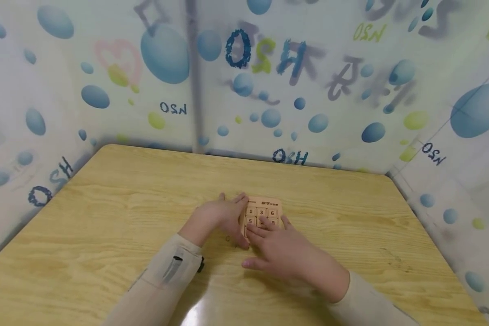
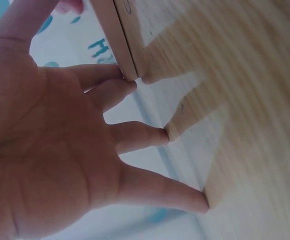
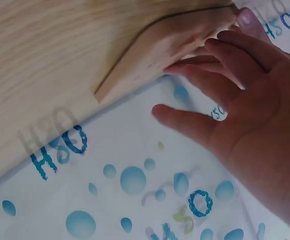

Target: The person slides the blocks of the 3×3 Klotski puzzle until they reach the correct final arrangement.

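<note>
A small wooden number sliding puzzle (image 1: 262, 203) lies flat on the table, its tiles 1, 3 and 6 showing in the top row. My left hand (image 1: 225, 214) spans the puzzle's left side, thumb near the lower corner and index finger near the upper one. In the left wrist view two fingertips (image 2: 129, 85) touch the puzzle's corner, while the ring and little fingers reach the tabletop, spread apart. My right hand (image 1: 286, 250) extends over the lower tiles, fingertips right at their faces and thumb held out to the side. Its fingers hide most of the bottom row.
The wood-grain table (image 1: 146, 181) stretches around the puzzle on every side. Behind it and at both sides stand wall panels (image 1: 228, 113) printed with blue and green drops and mirrored lettering. Light sleeves (image 1: 159, 276) cover both forearms.
</note>
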A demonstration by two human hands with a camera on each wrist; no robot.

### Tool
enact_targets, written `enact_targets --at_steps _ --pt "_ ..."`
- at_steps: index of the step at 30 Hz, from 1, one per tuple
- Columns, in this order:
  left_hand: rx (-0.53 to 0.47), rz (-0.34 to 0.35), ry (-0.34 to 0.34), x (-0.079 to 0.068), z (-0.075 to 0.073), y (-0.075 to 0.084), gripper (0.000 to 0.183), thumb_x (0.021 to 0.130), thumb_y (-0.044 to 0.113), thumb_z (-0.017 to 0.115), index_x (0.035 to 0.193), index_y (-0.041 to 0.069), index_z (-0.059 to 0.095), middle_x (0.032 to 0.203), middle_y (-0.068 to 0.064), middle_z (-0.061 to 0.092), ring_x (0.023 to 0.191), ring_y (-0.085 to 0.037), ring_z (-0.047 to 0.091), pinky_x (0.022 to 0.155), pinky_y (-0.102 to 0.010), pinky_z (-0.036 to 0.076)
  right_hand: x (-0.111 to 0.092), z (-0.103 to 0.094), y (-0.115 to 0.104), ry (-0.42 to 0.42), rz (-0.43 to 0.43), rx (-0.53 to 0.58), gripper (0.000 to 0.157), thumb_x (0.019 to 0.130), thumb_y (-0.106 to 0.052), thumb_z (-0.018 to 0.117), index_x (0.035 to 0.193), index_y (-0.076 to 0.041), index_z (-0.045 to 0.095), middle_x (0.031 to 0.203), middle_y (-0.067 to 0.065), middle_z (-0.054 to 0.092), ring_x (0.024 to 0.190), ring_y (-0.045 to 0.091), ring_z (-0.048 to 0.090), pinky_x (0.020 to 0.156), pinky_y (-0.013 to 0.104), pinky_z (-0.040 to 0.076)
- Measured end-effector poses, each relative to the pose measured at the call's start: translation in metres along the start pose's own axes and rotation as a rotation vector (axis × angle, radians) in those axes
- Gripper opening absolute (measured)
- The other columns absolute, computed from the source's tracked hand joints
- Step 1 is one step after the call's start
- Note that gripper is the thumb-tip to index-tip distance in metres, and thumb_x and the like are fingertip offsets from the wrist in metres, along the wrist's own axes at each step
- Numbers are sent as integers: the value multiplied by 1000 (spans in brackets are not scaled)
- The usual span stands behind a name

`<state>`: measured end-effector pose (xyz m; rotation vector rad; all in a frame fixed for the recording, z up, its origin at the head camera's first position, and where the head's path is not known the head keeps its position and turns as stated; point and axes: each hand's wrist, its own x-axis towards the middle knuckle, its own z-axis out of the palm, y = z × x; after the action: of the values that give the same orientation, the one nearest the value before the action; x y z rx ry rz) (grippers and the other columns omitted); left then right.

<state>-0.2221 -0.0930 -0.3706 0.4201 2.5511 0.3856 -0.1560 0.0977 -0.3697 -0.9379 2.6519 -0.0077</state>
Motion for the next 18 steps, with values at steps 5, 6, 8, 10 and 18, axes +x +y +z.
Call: enact_targets --at_steps 5,6,8,10,18 --pt "1 1 -5 1 2 -1 133 75 52 95 173 16 13 182 0 6 163 -56 4 126 -81 14 -1 6 6 -18 1 2 80 104 -69 49 165 -19 41 174 -5 35 166 32 23 131 72 18" --pt "-1 -2 -5 0 2 -1 133 75 53 95 173 16 13 182 0 6 163 -56 4 126 -81 15 -3 6 7 -25 13 9 80 104 -69 49 165 -19 42 174 -6 35 167 31 22 132 72 18" --pt "-2 -13 -6 0 2 0 133 74 53 95 173 17 13 182 1 6 163 -55 4 125 -82 15 -8 5 10 -39 39 26 79 103 -69 51 165 -19 43 175 -7 34 167 30 22 133 70 17" --pt "-7 -22 -5 0 2 1 134 74 53 96 173 18 13 182 2 5 164 -54 3 124 -82 14 -13 2 13 -54 62 34 79 103 -69 51 164 -19 44 174 -7 34 167 30 21 134 69 17" --pt "-6 -17 -10 2 0 0 134 74 55 95 173 19 12 182 3 5 164 -54 2 123 -84 15 -8 -4 19 -49 33 21 80 104 -67 51 164 -16 44 176 -1 32 166 37 21 133 59 30"
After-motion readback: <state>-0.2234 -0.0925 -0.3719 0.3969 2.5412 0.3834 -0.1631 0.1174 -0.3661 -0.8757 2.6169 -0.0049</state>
